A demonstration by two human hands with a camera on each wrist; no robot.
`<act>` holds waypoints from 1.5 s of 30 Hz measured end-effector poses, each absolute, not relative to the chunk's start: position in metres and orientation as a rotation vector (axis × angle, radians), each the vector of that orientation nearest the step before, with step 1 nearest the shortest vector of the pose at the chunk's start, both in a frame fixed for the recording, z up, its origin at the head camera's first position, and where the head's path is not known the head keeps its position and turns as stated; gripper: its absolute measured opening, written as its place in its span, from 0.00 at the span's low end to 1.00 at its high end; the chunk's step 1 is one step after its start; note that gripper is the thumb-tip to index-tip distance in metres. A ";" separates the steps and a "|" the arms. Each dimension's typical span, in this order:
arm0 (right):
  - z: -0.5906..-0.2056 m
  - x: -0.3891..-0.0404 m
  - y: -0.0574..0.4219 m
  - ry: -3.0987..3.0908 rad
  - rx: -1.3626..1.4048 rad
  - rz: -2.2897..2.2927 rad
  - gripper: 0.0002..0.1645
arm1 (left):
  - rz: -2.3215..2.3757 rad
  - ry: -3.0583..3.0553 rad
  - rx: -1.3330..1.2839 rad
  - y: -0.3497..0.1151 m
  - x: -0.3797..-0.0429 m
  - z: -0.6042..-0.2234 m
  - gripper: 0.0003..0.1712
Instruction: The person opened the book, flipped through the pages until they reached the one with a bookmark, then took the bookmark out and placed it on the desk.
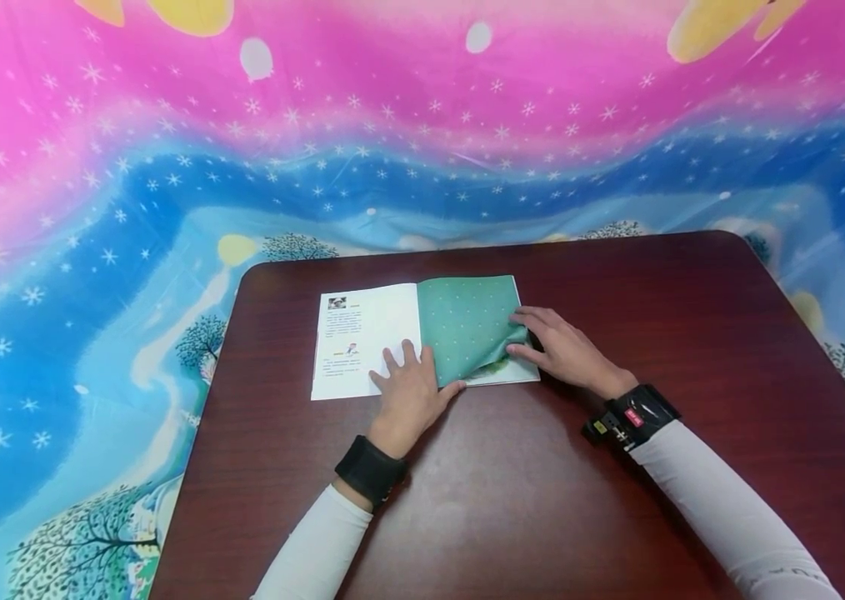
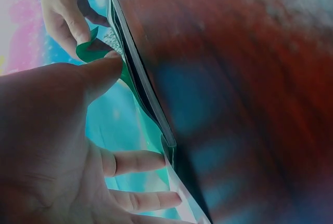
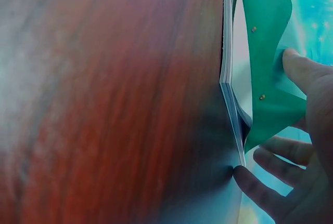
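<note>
A picture book (image 1: 467,333) lies spread flat on the table. Its left-hand page (image 1: 342,367) is white with small text and little pictures; the right one is a green page (image 1: 460,321) with pale dots. The lower right corner of that green page is lifted and bent, baring another page under it. My right hand (image 1: 568,346) pinches this corner, thumb on one face and fingers behind, as the right wrist view shows. With fingers spread, my left hand (image 1: 407,392) rests across the book's lower edge near the fold, its thumb by the green page's bottom edge.
A dark reddish wooden table (image 1: 527,492) with rounded far corners bears the book. Behind and beside it hangs a pink and blue cloth (image 1: 392,183) printed with snowflakes and trees. Both wrists wear black bands, the right wristband (image 1: 640,417) carrying a small device.
</note>
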State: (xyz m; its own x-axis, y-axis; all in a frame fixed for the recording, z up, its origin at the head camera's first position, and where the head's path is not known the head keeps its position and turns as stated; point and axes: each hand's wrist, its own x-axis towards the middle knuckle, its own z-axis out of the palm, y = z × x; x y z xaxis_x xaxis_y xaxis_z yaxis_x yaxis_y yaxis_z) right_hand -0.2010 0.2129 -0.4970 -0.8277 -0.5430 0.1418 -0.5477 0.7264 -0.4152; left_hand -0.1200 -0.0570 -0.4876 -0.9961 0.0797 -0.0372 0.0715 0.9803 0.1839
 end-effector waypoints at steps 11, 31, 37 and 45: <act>-0.494 -0.202 0.212 -2.967 0.759 0.835 0.58 | 0.195 3.106 0.137 -0.057 -0.119 -0.486 0.29; -0.493 -0.195 0.219 -3.038 0.984 0.749 0.53 | 0.418 3.087 0.076 -0.068 -0.119 -0.483 0.29; -0.495 -0.194 0.220 -3.048 1.078 0.697 0.54 | 0.486 3.143 0.098 -0.076 -0.120 -0.479 0.32; -0.496 -0.194 0.221 -3.043 1.122 0.691 0.51 | 0.764 3.147 -0.046 -0.097 -0.123 -0.471 0.35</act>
State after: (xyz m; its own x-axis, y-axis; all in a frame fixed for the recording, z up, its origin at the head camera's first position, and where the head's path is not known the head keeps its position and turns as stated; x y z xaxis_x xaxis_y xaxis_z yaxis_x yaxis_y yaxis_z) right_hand -0.1936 0.2210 -0.4964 -0.7575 -0.6525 -0.0193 -0.5802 0.6865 -0.4383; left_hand -0.1233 -0.0970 -0.4707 -0.9949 -0.0504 0.0872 -0.0049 0.8886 0.4586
